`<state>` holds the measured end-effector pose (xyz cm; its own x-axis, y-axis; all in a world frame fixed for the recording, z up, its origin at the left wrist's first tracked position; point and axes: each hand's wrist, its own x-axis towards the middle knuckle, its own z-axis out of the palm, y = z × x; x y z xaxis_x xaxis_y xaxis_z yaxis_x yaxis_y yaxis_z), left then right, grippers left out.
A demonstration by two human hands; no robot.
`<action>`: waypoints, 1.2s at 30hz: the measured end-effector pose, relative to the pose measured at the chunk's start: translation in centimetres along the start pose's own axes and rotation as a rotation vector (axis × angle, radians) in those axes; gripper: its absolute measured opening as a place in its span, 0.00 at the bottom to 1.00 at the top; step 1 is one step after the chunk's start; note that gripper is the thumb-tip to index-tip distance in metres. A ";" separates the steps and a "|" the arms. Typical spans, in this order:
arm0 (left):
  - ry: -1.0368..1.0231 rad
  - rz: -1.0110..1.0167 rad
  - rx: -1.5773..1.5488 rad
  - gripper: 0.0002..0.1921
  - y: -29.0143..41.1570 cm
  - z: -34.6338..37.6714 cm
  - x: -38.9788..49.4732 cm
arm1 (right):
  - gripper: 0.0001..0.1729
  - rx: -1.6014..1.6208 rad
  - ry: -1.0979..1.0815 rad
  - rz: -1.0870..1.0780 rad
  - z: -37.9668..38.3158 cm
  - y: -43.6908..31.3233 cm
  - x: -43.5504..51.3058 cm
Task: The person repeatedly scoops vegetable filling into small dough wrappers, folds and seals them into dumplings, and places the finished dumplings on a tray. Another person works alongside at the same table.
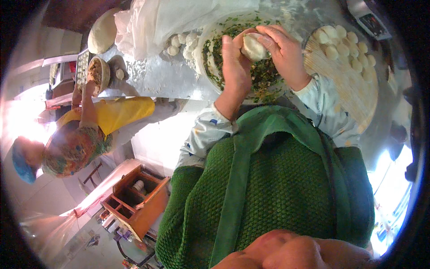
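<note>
Both of my hands are raised over a wide bowl (203, 64) of chopped green filling (265, 72). A pale, rounded piece of filled-looking dough (254, 47) sits between them. My left hand (235, 64) cups it from the left, its thumb upright. The fingers and thumb of my right hand (285, 50) press on the dough's upper right edge. Whatever lies inside the dough is hidden. To the right, a round wooden board (346, 87) carries several pale dough pieces (342, 49). Small floured dough balls (181, 43) lie just left of the bowl.
The metal table (158, 75) is dusted with flour. Pale sheeting (141, 30) and a large dough mass (103, 32) lie at upper left. A co-worker in a yellow apron (126, 111) handles a filling bowl (104, 75). A device resembling a scale (369, 23) stands upper right.
</note>
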<state>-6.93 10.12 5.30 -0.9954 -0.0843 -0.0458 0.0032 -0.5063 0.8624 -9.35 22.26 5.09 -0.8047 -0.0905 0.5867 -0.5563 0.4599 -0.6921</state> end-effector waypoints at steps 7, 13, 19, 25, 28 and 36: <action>0.024 -0.372 -0.141 0.37 0.8 1.9 -1.3 | 0.09 0.022 -0.016 0.023 -1.1 -0.2 -0.8; -0.620 -0.736 -0.461 0.35 -0.9 0.2 1.1 | 0.10 0.273 -0.170 0.447 -3.5 3.9 -2.3; -0.347 -0.873 -0.326 0.32 -0.9 4.2 -0.6 | 0.13 0.081 -0.053 0.185 -7.0 2.3 -4.1; -0.293 -0.675 -0.176 0.26 0.7 1.5 1.0 | 0.13 0.561 0.159 0.720 -12.3 10.4 -6.0; -0.118 -0.460 -0.182 0.18 1.1 -5.8 3.0 | 0.12 0.140 0.081 0.939 -12.2 15.8 -6.4; 0.419 -0.148 0.161 0.11 -0.1 -21.6 4.7 | 0.13 -0.566 -0.286 0.342 -6.3 25.9 -9.9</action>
<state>-9.58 -8.77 -5.94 -0.8593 -0.3772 -0.3454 -0.1840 -0.4021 0.8969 -14.50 40.61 -15.96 -0.9805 -0.0515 0.1894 -0.1330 0.8839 -0.4483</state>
